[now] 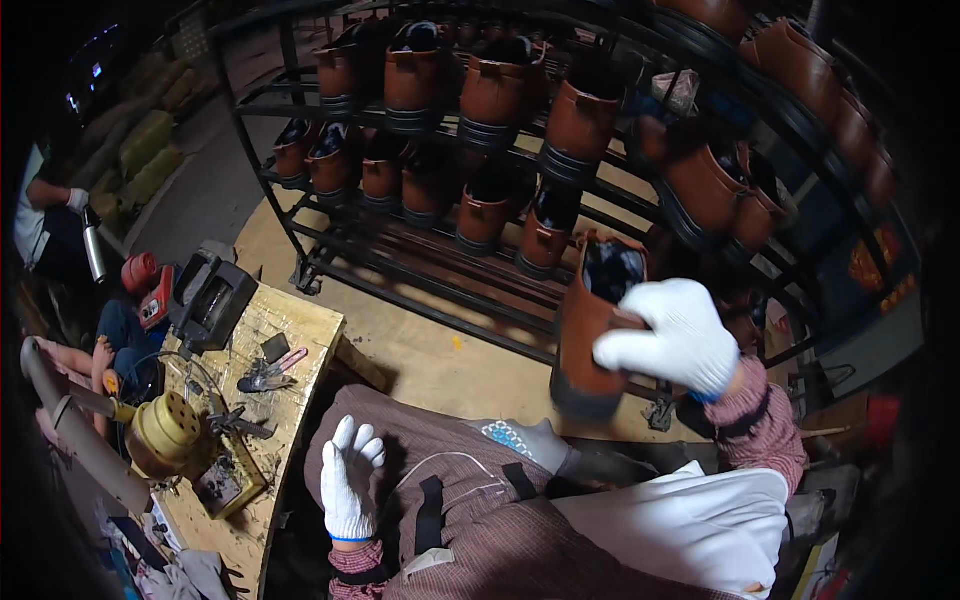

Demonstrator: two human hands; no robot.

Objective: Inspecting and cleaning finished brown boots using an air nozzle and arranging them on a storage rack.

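We are seeing a tan floor strip (pixel 420 350) running between the black rack (pixel 248 140) and the workbench (pixel 312 316), with a brown boot (pixel 580 345) hanging right of centre, overlapping the rack's lower rails. The right hand (pixel 672 335) is pinching the boot's upper edge between thumb and fingers, while the left hand (pixel 350 485), lower centre-left, is holding nothing, its fingers half-open and loosely bent. We are noting hand tools (pixel 270 380) lying on the bench and more boots (pixel 415 90) lining the rack above.

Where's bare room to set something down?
Mostly bare: the far right corner of the pale wooden bench, beside the pink-handled tool; the tan floor between bench and black metal rack. Crowded: around the yellow perforated round housing.
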